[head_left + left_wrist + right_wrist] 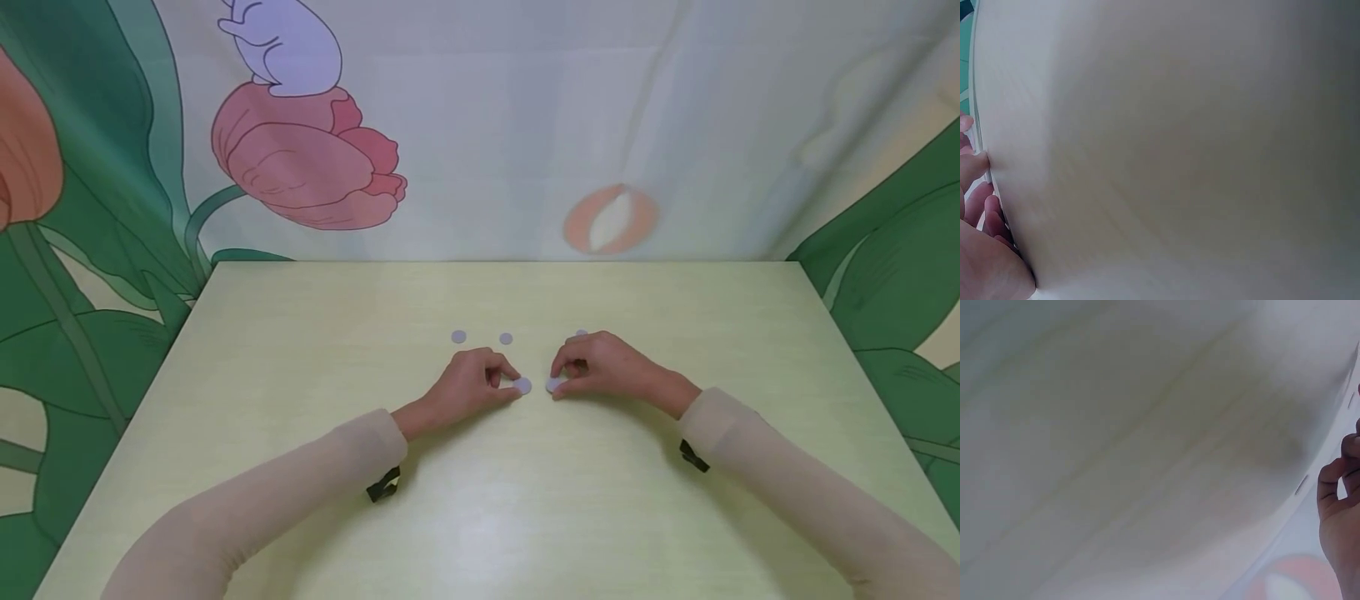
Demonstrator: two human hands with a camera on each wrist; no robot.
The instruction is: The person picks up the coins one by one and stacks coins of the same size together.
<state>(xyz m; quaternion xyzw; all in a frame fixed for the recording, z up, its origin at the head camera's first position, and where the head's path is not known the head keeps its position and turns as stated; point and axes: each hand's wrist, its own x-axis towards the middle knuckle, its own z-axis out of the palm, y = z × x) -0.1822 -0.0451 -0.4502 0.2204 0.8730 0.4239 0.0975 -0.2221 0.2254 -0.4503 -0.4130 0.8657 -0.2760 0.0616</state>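
Near the middle of the table (525, 500), my left hand (474, 385) pinches the edge of a small pale round disc (523, 386) between thumb and finger. Just to its right, a similar pale disc (553, 384) is between the thumb and fingers of my right hand (609, 367). A narrow gap separates these two discs, which are low at the tabletop. Only part of the left hand (991, 262) shows at the edge of the left wrist view. In the right wrist view, the right hand (1341, 525) has bent fingers, and its fingertips are partly cut off.
Farther back lie a left disc (459, 337), a middle disc (506, 338) and a right disc (582, 332), the last partly hidden by the right hand. Behind the table's far edge hangs a printed curtain (487, 150) with flowers and leaves.
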